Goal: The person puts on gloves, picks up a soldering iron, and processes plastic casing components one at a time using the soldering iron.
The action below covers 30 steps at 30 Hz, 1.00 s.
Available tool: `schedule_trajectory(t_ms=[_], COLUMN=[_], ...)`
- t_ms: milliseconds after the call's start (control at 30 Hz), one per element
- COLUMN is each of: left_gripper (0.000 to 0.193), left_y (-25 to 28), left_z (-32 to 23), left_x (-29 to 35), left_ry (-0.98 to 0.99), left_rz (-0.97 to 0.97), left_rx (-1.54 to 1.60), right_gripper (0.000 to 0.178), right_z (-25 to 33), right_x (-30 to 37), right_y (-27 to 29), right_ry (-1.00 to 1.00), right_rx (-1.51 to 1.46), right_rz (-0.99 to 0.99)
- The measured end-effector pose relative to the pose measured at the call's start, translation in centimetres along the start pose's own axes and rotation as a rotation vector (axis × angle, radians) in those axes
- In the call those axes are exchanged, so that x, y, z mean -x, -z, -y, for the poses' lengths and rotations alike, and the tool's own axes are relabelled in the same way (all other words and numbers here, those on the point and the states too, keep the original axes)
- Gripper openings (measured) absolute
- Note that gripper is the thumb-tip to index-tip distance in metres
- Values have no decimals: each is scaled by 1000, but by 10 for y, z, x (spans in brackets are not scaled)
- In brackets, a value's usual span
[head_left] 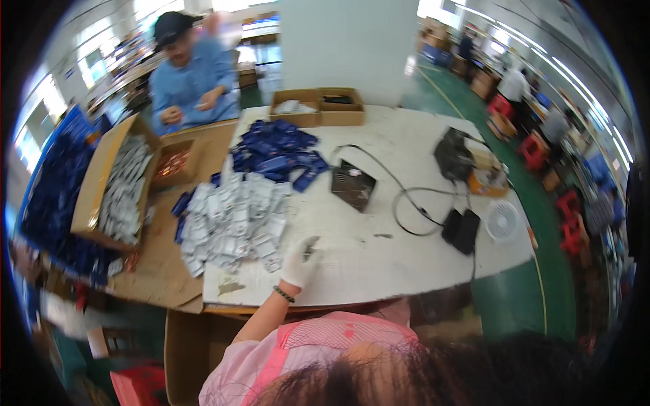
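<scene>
Here, one left hand (pixel 300 266), grip unclear, is beside one white packet pile (pixel 235 218), one blue pile (pixel 274 147) beyond.

Qty check, worktop (pixel 352 264): 1. Far edge: 2 open cartons (pixel 342 119). Nr. far L corner: 1 heap blue packets (pixel 274 145). Along L edge: 1 heap white packets (pixel 237 216). Indiv. packet qty indeterminate, units overlap. Approx. ctr.: 1 dark flat unit (pixel 353 187). Inboard of R edge: 2 black blocks (pixel 467 233). At R edge: 1 white round fan (pixel 502 221). Near edge: 1 gloved L hand (pixel 300 264), 1 bracelet (pixel 284 294). Beyond L edge: 1 lg. carton (pixel 89 203), 1 sm. carton (pixel 193 160), 1 blue crate (pixel 76 118).
</scene>
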<state>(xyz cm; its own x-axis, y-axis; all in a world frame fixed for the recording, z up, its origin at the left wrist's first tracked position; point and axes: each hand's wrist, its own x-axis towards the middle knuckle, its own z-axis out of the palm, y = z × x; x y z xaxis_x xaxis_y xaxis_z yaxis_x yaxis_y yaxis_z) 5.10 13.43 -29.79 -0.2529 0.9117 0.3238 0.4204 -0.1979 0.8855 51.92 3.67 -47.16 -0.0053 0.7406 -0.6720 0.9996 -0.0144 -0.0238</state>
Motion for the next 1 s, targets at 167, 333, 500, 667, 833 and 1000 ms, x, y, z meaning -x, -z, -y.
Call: schedule_trajectory(t_ms=[167,333,500,667,833,1000], left_gripper=[17,17,19,18,15,9], left_y=[3,-22,-40,-43,-44,-40], left_z=[-14,-34,-10,2,13,16], left_x=[-6,-27,-53,-59,-62,-62], left_ry=[189,348,331,46,-29,13], left_rz=[105,240,270,84,54,78], left_rx=[105,143,209,-94,-235,-201], right_gripper=[52,53,20,34,30,23], right_z=[33,114,137,129,109,122], right_x=[75,122,64,-33,-129,-149], right_y=[82,231,292,399,497,556], right_ry=[149,194,559,488,350,88], right_rx=[-2,-536,-725,-1117,-1469,-1754], right_rz=[-191,30,-369,-738,-883,-937])
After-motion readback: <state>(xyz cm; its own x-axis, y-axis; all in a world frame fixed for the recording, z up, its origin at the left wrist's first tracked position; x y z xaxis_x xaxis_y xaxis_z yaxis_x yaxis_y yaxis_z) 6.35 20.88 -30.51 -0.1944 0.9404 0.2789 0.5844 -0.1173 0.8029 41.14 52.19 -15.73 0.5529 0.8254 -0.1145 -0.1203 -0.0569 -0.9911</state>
